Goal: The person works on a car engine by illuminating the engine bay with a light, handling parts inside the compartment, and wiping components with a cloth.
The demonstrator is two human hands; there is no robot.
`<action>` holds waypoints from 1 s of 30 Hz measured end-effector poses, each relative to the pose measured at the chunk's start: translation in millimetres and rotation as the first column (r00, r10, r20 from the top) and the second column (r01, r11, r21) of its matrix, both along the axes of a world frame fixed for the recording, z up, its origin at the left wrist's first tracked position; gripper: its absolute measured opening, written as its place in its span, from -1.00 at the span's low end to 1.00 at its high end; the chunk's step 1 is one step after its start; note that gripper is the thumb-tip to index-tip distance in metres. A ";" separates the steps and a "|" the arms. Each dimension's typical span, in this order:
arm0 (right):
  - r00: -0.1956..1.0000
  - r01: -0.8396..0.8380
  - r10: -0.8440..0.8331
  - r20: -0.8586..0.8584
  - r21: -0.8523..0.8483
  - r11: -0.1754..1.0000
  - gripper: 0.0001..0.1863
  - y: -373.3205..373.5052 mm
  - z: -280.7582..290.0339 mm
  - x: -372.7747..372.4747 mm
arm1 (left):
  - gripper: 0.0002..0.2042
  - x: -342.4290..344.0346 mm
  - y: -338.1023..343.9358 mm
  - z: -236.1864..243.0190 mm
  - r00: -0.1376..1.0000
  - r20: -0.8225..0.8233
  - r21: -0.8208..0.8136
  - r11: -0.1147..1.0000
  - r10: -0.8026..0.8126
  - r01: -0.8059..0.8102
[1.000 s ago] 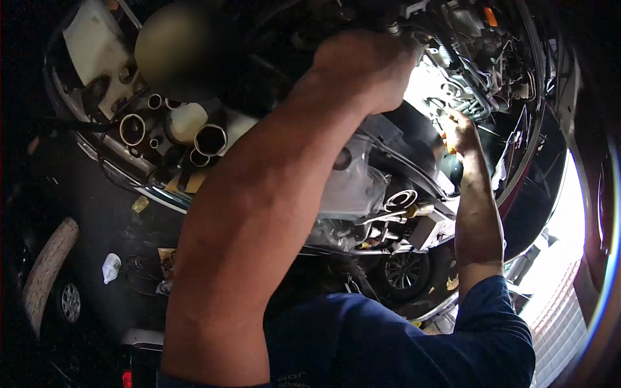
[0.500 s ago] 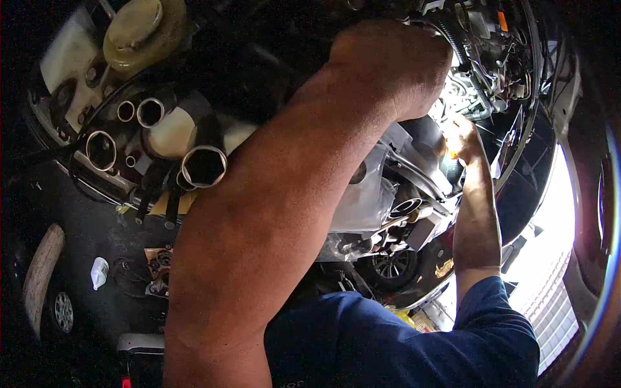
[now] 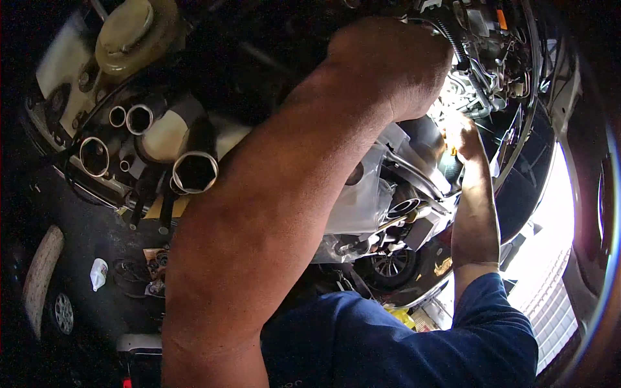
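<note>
My left arm reaches across the middle of the engine bay, and my left hand [image 3: 391,64] bends down beside a black corrugated hose [image 3: 453,45]. Its fingers are hidden behind the back of the hand. Lower and to the right, my right hand [image 3: 463,134] sits among brightly lit engine parts [image 3: 469,97]. Its fingers look curled inward, washed out by the glare. A small orange piece [image 3: 453,151] shows at the underside of this hand; whether it is held cannot be made out.
Several hollow metal sockets [image 3: 196,172] are grouped at the left, below a pale capped reservoir [image 3: 126,29]. A translucent plastic piece [image 3: 356,200] lies under my left forearm. On the dark ground are a white bottle [image 3: 99,274] and a wooden piece [image 3: 43,281]. A car wheel [image 3: 390,265] shows lower down.
The sockets and reservoir appear slightly farther left in the picture. Both hands keep nearly the same places among the engine parts.
</note>
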State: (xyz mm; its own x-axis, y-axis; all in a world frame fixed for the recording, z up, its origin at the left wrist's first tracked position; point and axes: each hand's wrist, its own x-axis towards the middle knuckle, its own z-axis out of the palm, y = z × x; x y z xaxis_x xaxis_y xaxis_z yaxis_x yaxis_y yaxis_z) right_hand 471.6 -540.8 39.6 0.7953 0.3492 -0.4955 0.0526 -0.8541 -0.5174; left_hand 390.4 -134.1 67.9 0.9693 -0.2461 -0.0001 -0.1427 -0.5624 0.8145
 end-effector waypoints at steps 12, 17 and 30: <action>0.916 0.336 -0.278 -0.289 0.173 0.926 -0.72 32.7 1.8 -4.6 | -0.72 1.1 15.4 28.3 0.979 -0.159 -0.008 0.992 -0.129 0.129; 0.999 0.046 -0.045 -0.014 0.128 0.991 -0.72 24.2 -0.8 -5.8 | -0.69 9.1 7.3 28.3 0.979 -0.162 0.064 0.989 -0.125 0.137; 0.433 -0.630 0.775 0.461 -0.460 0.626 -0.65 8.2 -18.8 5.5 | -0.64 7.0 -20.0 -11.9 0.979 0.196 0.212 0.971 0.065 -0.107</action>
State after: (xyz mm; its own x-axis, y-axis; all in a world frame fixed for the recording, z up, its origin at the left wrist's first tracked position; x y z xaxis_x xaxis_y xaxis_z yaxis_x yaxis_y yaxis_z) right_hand 477.1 -532.6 20.8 0.4434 0.8800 -0.1703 0.8946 -0.4461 0.0239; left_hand 397.5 -154.1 55.9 0.9747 -0.1760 0.1374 -0.2231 -0.7413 0.6330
